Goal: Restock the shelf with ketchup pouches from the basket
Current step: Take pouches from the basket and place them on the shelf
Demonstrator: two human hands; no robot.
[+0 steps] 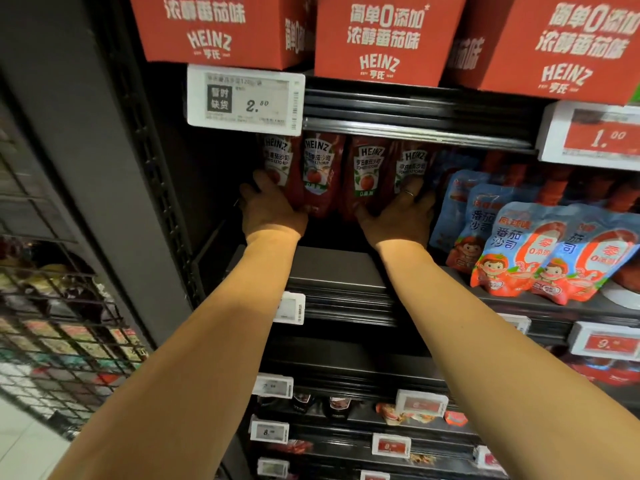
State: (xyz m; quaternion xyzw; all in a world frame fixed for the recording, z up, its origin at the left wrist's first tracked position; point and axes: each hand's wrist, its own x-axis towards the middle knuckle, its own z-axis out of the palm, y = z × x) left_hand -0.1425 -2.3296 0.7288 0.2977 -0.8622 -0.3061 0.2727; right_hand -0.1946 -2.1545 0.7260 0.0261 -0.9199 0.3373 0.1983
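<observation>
Dim shelf recess, blurred warped edges

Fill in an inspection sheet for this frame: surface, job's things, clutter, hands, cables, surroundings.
Surface: dark shelf, front part bare.
Job's things: four red Heinz ketchup pouches upright in a row at the back; basket not in view.
Clutter: blue pouches leaning beside them.
Hands: left hand and right hand bracket the row, fingers against the outer pouches; grip unclear.
Cables: nothing seen.
Surroundings: red Heinz cartons above, price tag, wire rack.
</observation>
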